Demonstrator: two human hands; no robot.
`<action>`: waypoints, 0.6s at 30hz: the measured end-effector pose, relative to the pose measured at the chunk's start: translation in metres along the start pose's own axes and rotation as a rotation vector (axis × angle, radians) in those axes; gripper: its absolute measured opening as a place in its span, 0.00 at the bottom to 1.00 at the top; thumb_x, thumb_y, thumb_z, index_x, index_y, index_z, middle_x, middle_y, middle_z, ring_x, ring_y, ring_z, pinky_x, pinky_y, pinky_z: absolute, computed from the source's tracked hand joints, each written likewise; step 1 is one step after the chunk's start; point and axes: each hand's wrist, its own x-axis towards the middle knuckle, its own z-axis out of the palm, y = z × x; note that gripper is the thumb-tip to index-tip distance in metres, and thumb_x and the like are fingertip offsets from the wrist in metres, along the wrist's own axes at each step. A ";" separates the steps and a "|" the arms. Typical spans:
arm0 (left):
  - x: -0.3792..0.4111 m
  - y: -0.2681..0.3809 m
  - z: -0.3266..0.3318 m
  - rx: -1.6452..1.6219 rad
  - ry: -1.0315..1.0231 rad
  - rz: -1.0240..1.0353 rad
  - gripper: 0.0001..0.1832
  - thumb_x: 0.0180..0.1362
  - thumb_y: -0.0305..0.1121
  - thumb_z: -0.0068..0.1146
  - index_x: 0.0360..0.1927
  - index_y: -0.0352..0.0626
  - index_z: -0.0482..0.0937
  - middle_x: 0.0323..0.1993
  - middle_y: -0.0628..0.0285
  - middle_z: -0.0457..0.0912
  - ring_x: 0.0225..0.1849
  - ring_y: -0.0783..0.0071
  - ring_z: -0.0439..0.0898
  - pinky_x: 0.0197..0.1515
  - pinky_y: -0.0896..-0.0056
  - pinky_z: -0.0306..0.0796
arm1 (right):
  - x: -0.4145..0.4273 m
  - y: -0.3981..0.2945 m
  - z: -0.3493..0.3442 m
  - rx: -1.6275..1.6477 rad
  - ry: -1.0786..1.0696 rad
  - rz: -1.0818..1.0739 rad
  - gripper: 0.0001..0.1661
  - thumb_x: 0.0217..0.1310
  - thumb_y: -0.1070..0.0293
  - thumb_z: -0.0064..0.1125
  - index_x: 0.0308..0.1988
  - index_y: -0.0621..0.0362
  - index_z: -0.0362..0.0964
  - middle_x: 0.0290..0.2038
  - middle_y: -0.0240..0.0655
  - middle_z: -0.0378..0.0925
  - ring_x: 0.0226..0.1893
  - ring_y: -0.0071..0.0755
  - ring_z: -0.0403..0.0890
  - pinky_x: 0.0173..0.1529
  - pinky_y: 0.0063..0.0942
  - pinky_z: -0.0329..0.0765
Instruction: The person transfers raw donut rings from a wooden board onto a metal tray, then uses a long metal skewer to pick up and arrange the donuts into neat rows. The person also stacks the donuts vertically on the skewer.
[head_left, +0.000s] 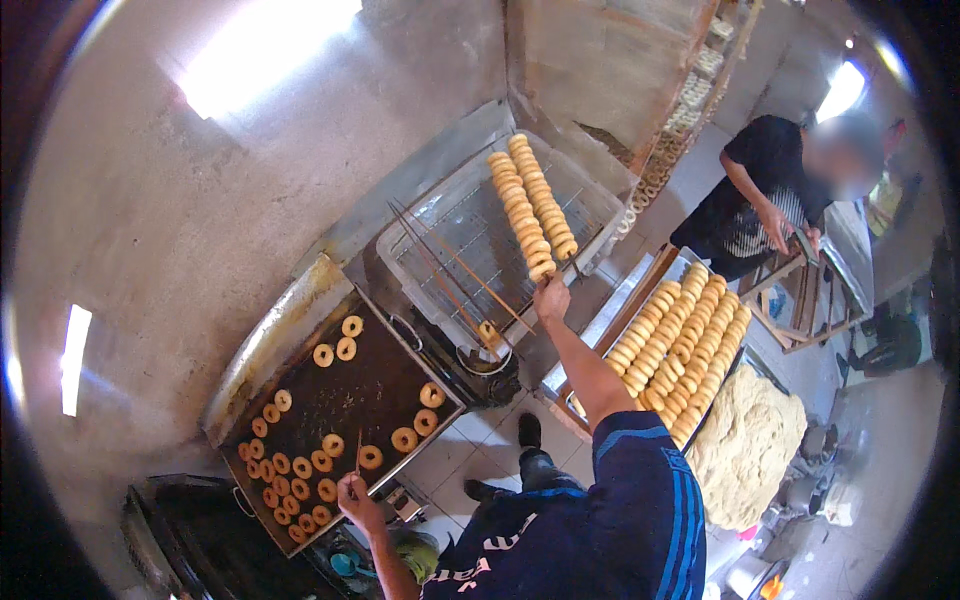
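Observation:
My left hand (355, 496) holds a thin stick (359, 448) upright over the near edge of a wide fryer (360, 386) of dark oil. Golden ring doughnuts (301, 489) float there, most of them crowded towards the near left corner. With my right arm stretched out, my right hand (553, 301) grips the near end of a row of ring doughnuts (523, 217); the rod inside it is hidden. A second threaded row (543, 196) lies alongside, its dark rod tip poking out. Both rows rest over a clear plastic tub (420, 251) with a wire rack inside.
Long sticks (457, 274) and a single doughnut (488, 331) lie across the tub. At right, a tray of stacked doughnut rows (679, 341) stands beside a large slab of dough (746, 450). Another person (772, 187) works behind it at a wooden frame (795, 300). Tiled floor (480, 435) lies between.

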 end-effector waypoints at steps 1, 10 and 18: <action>0.004 0.004 0.008 0.034 -0.007 0.001 0.09 0.75 0.29 0.54 0.40 0.32 0.79 0.35 0.66 0.81 0.37 0.77 0.73 0.44 0.70 0.71 | 0.014 0.007 0.003 -0.005 0.009 0.027 0.16 0.68 0.62 0.65 0.48 0.59 0.74 0.36 0.48 0.87 0.42 0.60 0.87 0.48 0.56 0.80; -0.011 0.032 0.031 0.134 0.027 -0.165 0.12 0.77 0.35 0.55 0.44 0.34 0.81 0.38 0.61 0.82 0.41 0.74 0.77 0.46 0.68 0.72 | -0.034 -0.009 -0.010 -0.175 -0.026 -0.322 0.18 0.65 0.59 0.67 0.52 0.51 0.79 0.54 0.39 0.80 0.54 0.48 0.78 0.55 0.53 0.71; -0.003 0.010 0.057 0.353 -0.239 -0.163 0.13 0.71 0.36 0.61 0.46 0.35 0.85 0.35 0.48 0.87 0.38 0.58 0.86 0.44 0.57 0.78 | -0.061 -0.007 0.001 -0.065 -0.274 -0.556 0.15 0.75 0.67 0.54 0.58 0.54 0.75 0.43 0.47 0.84 0.46 0.56 0.85 0.52 0.56 0.77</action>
